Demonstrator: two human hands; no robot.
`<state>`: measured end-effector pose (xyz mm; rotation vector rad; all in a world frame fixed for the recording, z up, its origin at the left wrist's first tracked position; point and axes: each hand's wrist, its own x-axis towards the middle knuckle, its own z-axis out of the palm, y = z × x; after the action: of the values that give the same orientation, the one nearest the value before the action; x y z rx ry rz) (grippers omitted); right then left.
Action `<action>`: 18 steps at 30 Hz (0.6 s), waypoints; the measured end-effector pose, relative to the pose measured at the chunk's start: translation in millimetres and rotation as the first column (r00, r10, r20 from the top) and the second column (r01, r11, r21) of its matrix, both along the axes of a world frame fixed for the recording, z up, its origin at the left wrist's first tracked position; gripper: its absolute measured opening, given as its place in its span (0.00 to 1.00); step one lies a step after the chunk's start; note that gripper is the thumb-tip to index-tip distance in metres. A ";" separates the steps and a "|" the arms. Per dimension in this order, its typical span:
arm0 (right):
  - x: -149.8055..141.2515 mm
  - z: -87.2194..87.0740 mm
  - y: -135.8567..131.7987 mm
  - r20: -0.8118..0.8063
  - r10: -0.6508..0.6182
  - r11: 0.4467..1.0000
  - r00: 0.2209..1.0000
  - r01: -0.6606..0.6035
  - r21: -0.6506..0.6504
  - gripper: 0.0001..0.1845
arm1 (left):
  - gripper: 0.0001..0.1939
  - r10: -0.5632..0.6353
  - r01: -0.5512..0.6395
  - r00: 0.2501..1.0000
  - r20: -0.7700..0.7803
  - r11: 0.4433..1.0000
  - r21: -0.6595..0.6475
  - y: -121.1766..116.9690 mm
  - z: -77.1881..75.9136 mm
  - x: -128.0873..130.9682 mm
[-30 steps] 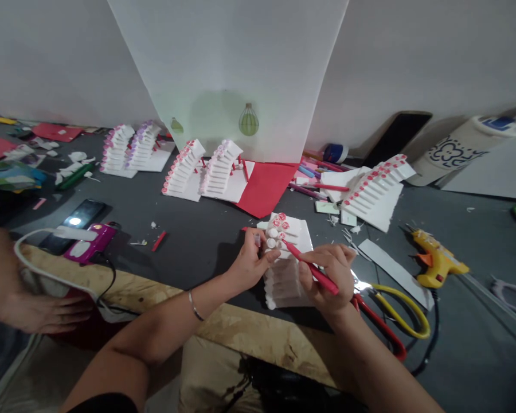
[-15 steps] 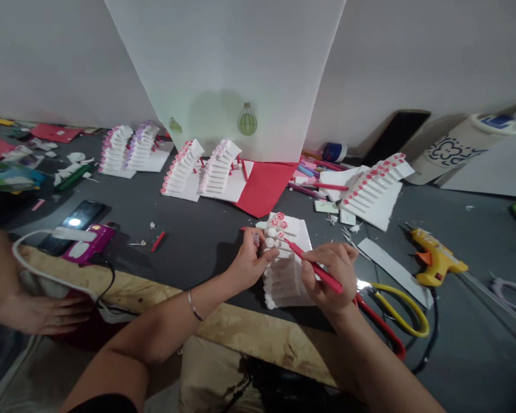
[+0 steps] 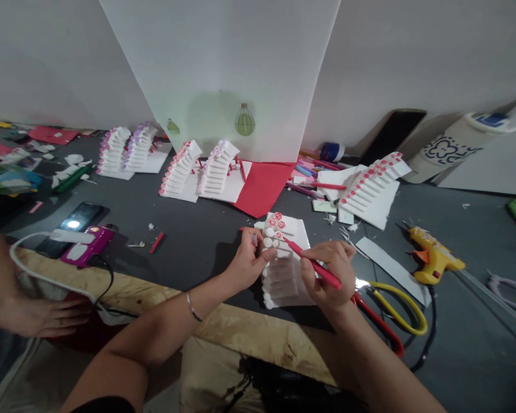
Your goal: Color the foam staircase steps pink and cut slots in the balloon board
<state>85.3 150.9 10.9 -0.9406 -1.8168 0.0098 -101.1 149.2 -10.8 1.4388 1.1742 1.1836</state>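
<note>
In the head view, my right hand [image 3: 333, 272] is closed round a red felt-tip pen [image 3: 320, 268]. Its tip meets a round white end on a small white stepped model [image 3: 284, 275]. A few of that model's upper round ends carry red marks; the lower ones are plain white. My left hand [image 3: 246, 261] grips the model's left edge, thumb against the round ends. Between the left fingers shows a small greyish thing, too small to name. Similar stepped models with pink, red or purple ends stand behind, among them a red-dotted one [image 3: 370, 183] at the right.
A yellow glue gun [image 3: 434, 252] and yellow-and-red-handled pliers [image 3: 402, 312] lie right. Red paper [image 3: 264, 189], scattered pens and a tumbler [image 3: 451, 146] stand further back. At left are a phone [image 3: 79, 221], a pink adapter [image 3: 88, 245] and another person's hand [image 3: 43, 312].
The view has shifted very slightly. Both hands keep their places, with the pen tip still at the same round end.
</note>
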 end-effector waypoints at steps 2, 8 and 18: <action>-0.6 0.1 -0.2 0.000 -0.019 1.000 1.000 0.019 -0.008 0.01 | 0.19 -0.013 0.013 1.000 0.003 1.000 -0.010 -0.1 0.6 0.4; -0.3 -1.0 0.4 0.005 -0.019 1.000 1.000 0.019 -0.013 0.01 | 0.18 -0.041 0.041 0.999 0.008 0.999 -0.008 -1.3 3.1 0.7; -2.6 0.6 0.8 0.007 -0.010 0.999 1.000 0.010 -0.039 0.02 | 0.10 -0.018 0.017 0.999 -0.028 0.999 -0.036 -0.1 10.7 0.8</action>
<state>82.7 151.7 11.5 -0.9785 -1.8240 0.0363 -100.3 149.1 -0.1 1.4399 1.1947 1.1281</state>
